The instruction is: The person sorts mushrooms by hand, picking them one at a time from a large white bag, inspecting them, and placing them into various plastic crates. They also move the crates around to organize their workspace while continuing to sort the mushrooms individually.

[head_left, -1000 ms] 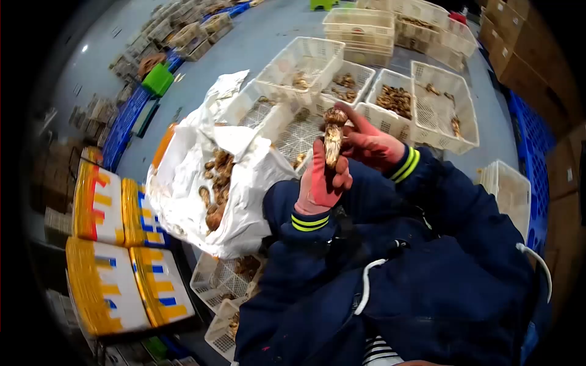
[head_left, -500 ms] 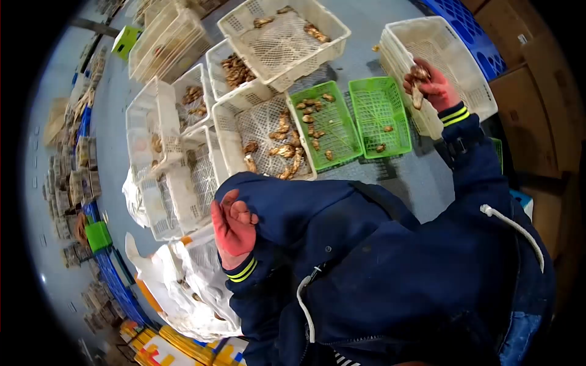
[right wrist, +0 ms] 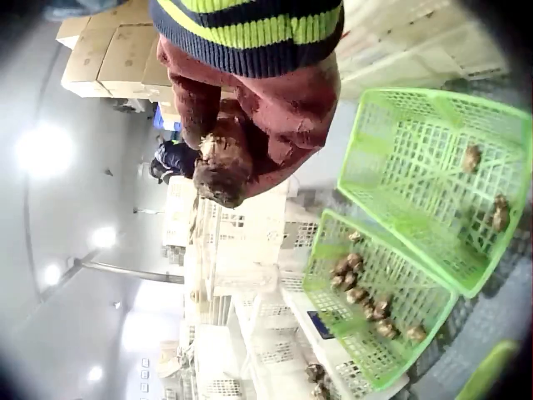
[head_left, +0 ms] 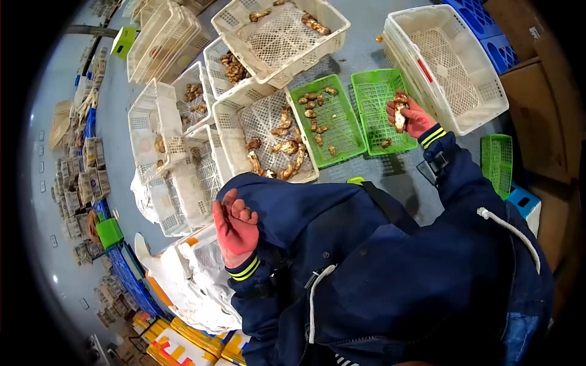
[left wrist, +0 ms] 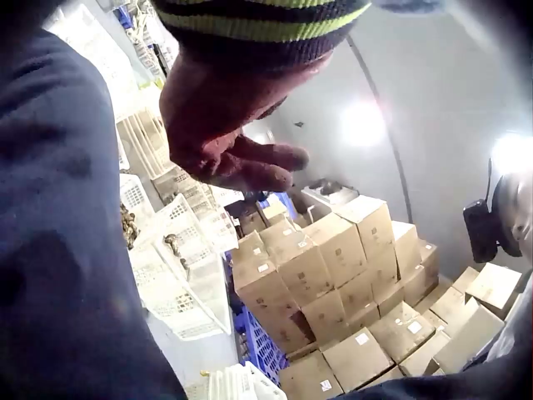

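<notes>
My right hand [head_left: 420, 120], in a reddish glove, grips a mushroom [head_left: 400, 113] with a brown cap and a thick pale stem. It hangs over the near right corner of a green basket [head_left: 377, 113], which holds a few small mushrooms. In the right wrist view the mushroom's dark end [right wrist: 221, 179] sticks out past the gloved fingers. My left hand [head_left: 237, 229], gloved alike, is held palm up above my lap with nothing in it, fingers loosely bent. The left wrist view shows the same left hand [left wrist: 237, 125] with no object in its fingers.
Left of it, another green basket [head_left: 351, 143] holds several small mushrooms, and a white crate [head_left: 229, 137] larger ones. A white crate stack [head_left: 452, 116] stands on the right. A white bag [head_left: 198, 287] lies at lower left. Cartons [left wrist: 333, 267] are piled beyond.
My right hand left the left hand with the mushroom and swung right, then came from the white crate stack to the green basket. My view turned right; the left hand stayed near my lap.
</notes>
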Available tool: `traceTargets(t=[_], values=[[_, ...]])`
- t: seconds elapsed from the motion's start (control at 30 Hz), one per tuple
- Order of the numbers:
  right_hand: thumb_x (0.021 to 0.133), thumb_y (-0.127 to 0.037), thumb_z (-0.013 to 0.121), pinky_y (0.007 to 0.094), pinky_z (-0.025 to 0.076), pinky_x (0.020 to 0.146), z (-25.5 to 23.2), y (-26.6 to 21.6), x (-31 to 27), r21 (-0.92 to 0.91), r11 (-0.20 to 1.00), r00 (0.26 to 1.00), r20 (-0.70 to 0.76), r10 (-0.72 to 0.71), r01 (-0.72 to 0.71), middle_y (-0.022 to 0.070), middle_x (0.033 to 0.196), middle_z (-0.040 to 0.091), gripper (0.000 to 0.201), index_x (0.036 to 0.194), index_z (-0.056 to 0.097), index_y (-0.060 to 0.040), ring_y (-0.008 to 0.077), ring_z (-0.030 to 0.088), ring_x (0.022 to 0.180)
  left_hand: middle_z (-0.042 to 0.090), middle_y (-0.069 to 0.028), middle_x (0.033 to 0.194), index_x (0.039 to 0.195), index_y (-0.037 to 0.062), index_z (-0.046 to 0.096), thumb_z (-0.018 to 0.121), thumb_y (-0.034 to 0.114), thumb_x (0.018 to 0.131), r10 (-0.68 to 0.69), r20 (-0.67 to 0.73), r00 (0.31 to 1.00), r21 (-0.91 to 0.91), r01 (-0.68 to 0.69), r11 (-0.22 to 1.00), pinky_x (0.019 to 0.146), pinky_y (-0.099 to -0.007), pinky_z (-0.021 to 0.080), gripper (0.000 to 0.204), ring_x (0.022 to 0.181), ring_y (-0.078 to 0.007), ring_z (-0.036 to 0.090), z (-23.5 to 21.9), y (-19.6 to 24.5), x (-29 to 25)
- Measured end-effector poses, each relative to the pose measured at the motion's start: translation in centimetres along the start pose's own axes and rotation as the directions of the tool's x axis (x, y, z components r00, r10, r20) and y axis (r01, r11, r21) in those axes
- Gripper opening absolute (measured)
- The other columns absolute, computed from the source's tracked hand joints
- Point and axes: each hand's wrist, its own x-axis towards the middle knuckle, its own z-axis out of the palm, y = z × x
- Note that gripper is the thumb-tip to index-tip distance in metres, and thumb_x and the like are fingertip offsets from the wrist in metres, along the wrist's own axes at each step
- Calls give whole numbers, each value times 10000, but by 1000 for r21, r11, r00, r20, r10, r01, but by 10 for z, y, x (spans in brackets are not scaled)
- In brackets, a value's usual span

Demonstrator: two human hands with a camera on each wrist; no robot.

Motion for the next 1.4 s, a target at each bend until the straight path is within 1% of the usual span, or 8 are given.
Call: traceTargets(t=[0.33,0.43,0.57,0.83,1.07,1.13,1.23,1.4], values=[[824,-53,551,399,414,952,53,0,22,102,993,990,135,43,-57,159,1227,464,564,1331,319,-138,270,487,1118,590,-10,822,1137,48,499,366,377,937,3,15,1000,-44,-2,999,619,-291,418,408,628,-117,518,8,-6,-4],[865,-68,505,405,401,960,56,10,30,285,952,990,119,77,-109,158,1225,459,485,1314,334,-133,279,478,1122,436,31,715,1157,49,479,393,382,926,25,-124,992,-1,-25,1000,593,-246,362,415,587,-91,390,11,-7,-8],[822,-85,587,399,453,884,43,32,48,-154,976,987,32,158,-151,134,1141,509,550,1306,326,-98,262,529,1045,463,24,739,1144,51,485,395,381,924,26,-138,990,-33,-31,999,603,-249,370,406,591,-92,402,13,-9,-12],[774,-27,589,387,498,788,121,32,60,-205,943,933,197,301,-261,156,1043,538,601,1315,331,-67,265,580,893,624,-49,897,1143,37,481,333,373,948,59,46,997,-183,-50,982,697,-317,466,416,712,-143,580,-8,-8,-19],[810,-39,570,385,477,825,67,54,87,-151,957,952,147,269,-247,165,1092,523,572,1315,310,-101,281,555,963,623,-45,897,1143,35,480,334,373,947,66,37,997,-164,-59,985,698,-311,466,416,712,-140,580,-7,-8,-20],[827,-31,554,388,464,852,59,58,83,-143,961,971,-39,235,-238,171,1128,512,591,1334,264,-121,290,545,1011,549,3,816,1158,45,472,367,367,936,68,-84,994,-107,-77,991,627,-263,398,404,613,-100,466,0,-7,-21],[834,-69,566,366,481,803,31,61,74,-230,950,977,-29,210,-211,147,1123,515,557,1313,289,-135,259,551,978,544,3,805,1153,44,472,360,365,938,61,-183,981,-94,-79,992,629,-267,397,402,612,-104,459,5,-7,-20],[827,-80,570,366,480,803,7,66,75,-219,937,956,-171,239,-273,154,1135,517,571,1317,281,-136,272,548,1000,531,6,791,1150,45,473,354,360,941,43,-130,991,-97,-56,994,639,-270,396,396,616,-104,447,5,-9,-16]])
